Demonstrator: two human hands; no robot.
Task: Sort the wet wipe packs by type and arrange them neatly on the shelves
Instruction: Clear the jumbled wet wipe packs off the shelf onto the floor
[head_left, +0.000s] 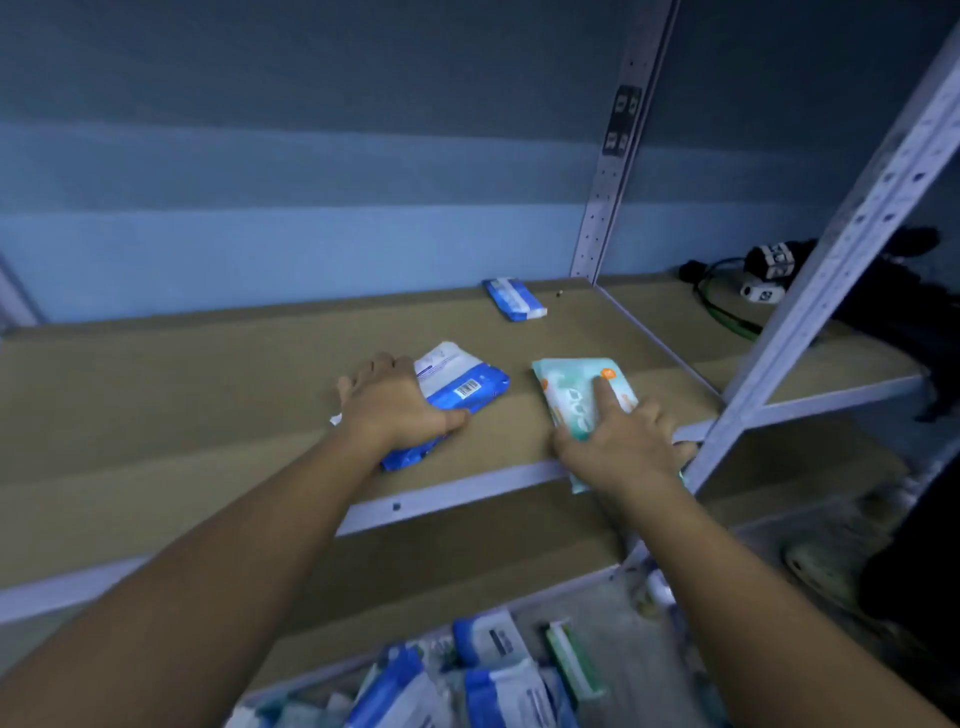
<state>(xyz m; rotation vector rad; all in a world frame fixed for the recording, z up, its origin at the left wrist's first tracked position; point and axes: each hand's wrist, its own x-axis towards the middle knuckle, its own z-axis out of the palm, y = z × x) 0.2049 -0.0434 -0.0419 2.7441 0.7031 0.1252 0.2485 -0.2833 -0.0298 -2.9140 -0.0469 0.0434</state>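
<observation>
On the brown shelf board (208, 395) my left hand (387, 402) grips a blue and white wipe pack (462, 384) that lies flat, barcode up, thumb along its near edge. To the right, my right hand (618, 441) holds a pale green wipe pack (571, 389) with orange dots; the forefinger lies straight on top and the pack's near end overhangs the shelf's front rail. A small blue and white pack (514, 299) lies alone near the back of the shelf.
White perforated uprights (810, 291) stand at the shelf's right end. Beyond them, a neighbouring shelf carries black gear and a green cable (727, 306). Below, a heap of several blue, white and green wipe packs (483, 675) lies on a lower level.
</observation>
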